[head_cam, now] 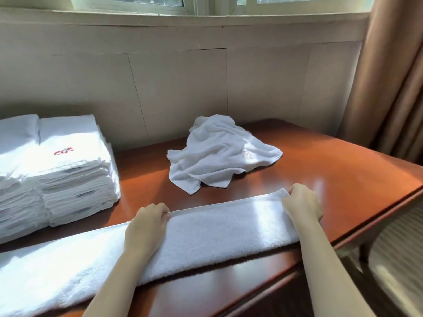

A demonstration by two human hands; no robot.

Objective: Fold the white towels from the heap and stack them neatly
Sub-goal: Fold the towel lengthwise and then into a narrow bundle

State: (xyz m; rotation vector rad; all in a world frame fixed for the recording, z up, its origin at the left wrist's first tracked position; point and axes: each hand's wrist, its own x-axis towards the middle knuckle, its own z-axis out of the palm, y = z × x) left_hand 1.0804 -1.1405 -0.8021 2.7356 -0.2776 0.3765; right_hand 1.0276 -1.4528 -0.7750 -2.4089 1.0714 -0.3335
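a long white terry towel (206,229), folded lengthwise into a narrow strip, lies across the near part of the glossy red-brown wooden bench (332,179). it runs from the lower left corner of the view up towards the right, and its right end comes close to the bench's front edge.

the left hand (146,223) rests on the strip about halfway along, palm down, its grip closed over the towel's far edge with the fingers curled round the hem. the right hand (302,202) sits at the right end of the strip, its grip likewise curled round the far corner of that end. both forearms are bare and reach in from the bottom of the view.

beyond the strip, near the middle of the bench and apart from it, sits the heap of crumpled white towels (219,154), low and loosely bunched, one flat corner trailing to the right. on the left side of the bench stands the stack of folded white towels (68,179), many layers high, in two columns pressed side by side. the top towel of the right column carries a small red embroidered mark (64,151).

behind the bench is a cream panelled wall (183,83) under a white window frame (206,5). a beige curtain (393,76) hangs at the right. below it, past the bench's edge, a pale striped surface (396,248) shows, possibly a chair seat.
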